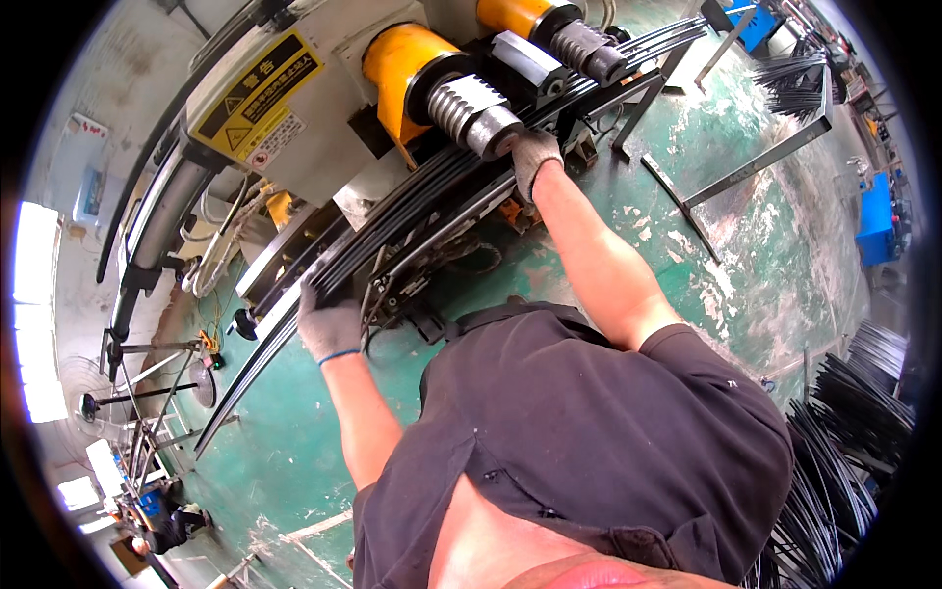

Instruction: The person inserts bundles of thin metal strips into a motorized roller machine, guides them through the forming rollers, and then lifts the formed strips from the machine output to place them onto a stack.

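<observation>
Left hand (pixel 329 326): one, head view; pale knit glove, blue cuff edge; closed about the rods (pixel 397 214), fingertips partly hidden among them.
Right hand (pixel 537 160): one, gloved likewise; placed at the blunt end of a ribbed metal shaft (pixel 469 108); fingers mostly out of sight, so whether it grips rods, shaft or nothing cannot be told.
Rods: one bundle, long, thin, black; lying along the machine (pixel 334 139), past the shaft, one end running beyond the left hand above the green floor (pixel 294 442), the other toward the upper right.
Machine: pale body, yellow housing (pixel 397 59) behind the shaft, warning sign (pixel 257 96) in yellow and black.
Step in hand: judged to be two-handed placing or steadying of the bundle at the machine.
Next move calls for: by judgement, level support at two spaced points, rods held together, right fingers clear of the shaft.
Surroundings: rod pile (pixel 829 471), lower right; blue box (pixel 876 221), far right.
</observation>
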`<state>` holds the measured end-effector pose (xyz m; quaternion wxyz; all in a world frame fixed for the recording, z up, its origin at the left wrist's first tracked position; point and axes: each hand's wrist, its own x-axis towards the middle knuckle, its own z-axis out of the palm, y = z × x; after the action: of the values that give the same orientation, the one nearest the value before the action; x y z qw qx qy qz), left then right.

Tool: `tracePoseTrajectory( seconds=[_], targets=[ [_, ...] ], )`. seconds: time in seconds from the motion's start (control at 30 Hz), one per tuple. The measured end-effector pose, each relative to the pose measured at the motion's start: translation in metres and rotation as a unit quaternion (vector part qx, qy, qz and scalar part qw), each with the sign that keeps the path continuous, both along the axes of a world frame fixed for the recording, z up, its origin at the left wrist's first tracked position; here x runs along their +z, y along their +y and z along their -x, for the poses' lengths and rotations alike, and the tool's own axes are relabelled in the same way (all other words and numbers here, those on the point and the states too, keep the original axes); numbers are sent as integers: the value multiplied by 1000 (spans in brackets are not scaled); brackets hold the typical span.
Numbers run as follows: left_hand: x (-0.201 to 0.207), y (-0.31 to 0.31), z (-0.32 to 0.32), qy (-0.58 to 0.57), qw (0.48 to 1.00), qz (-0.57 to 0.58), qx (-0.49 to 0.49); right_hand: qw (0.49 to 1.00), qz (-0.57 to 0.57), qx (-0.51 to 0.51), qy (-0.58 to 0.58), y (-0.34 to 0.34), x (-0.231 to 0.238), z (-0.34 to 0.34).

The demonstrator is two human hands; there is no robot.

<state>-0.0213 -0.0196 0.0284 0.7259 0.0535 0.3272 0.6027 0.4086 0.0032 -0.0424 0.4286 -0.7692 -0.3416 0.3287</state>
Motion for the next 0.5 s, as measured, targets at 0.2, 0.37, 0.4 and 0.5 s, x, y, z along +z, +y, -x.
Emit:
tracePoseTrajectory(
  seconds=[0.2, 0.37, 0.4, 0.5],
  targets=[
    [-45, 30, 115, 19, 985, -35, 169, 983, 60, -89, 152, -11, 70, 29],
    [-41, 42, 70, 54, 985, -56, 157, 978, 116, 50, -167, 11, 2, 0],
    [-32, 38, 47, 73, 986, -65, 138, 966, 119, 65, -221, 13, -13, -6],
    [-42, 30, 10, 88, 987, -110, 78, 979, 54, 73, -181, 16, -23, -3]
  ],
)
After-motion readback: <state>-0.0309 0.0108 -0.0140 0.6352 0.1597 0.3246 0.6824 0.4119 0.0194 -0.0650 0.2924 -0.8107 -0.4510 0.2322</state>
